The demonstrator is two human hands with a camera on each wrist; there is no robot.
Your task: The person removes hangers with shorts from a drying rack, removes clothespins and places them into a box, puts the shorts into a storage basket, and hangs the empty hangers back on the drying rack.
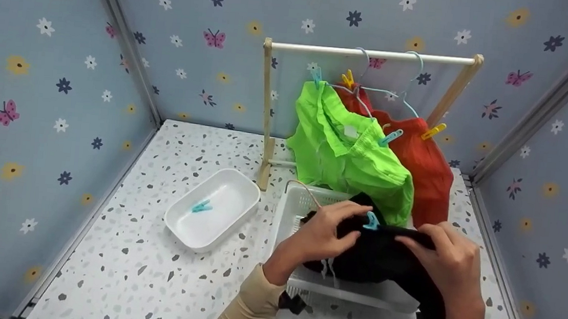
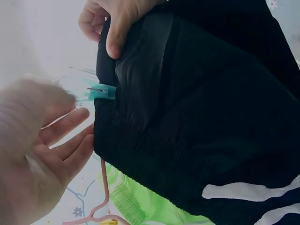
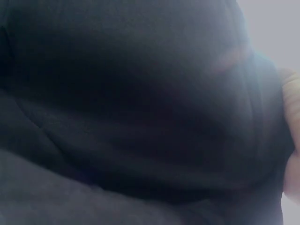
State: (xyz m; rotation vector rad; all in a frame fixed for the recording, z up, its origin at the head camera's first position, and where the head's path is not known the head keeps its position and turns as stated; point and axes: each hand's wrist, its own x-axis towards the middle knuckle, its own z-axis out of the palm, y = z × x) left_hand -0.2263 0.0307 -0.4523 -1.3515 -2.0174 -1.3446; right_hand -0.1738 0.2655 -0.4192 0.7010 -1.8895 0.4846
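Observation:
Black shorts [image 1: 373,260] with a gathered waistband and white drawstring [image 2: 243,191] are held up over a white basket [image 1: 278,226]. A light-blue clothespin [image 1: 372,220] is clipped on their waistband. My right hand [image 1: 452,261] pinches the waistband to the right of that clothespin. The left hand [image 1: 326,230] is at the clothespin's left, fingers extended and spread apart beside the waistband edge; it looks blurred in the left wrist view. A pink hanger [image 2: 105,187] shows below the waistband. Black cloth fills most of the right wrist view.
Behind the basket stands a wood-and-white rack [image 1: 319,49]. Green shorts [image 1: 351,150] and a red garment [image 1: 430,167] hang there on hangers with blue and yellow clothespins. At left, a white tray [image 1: 175,222] holds a blue clothespin [image 1: 201,206]. Patterned walls enclose the table.

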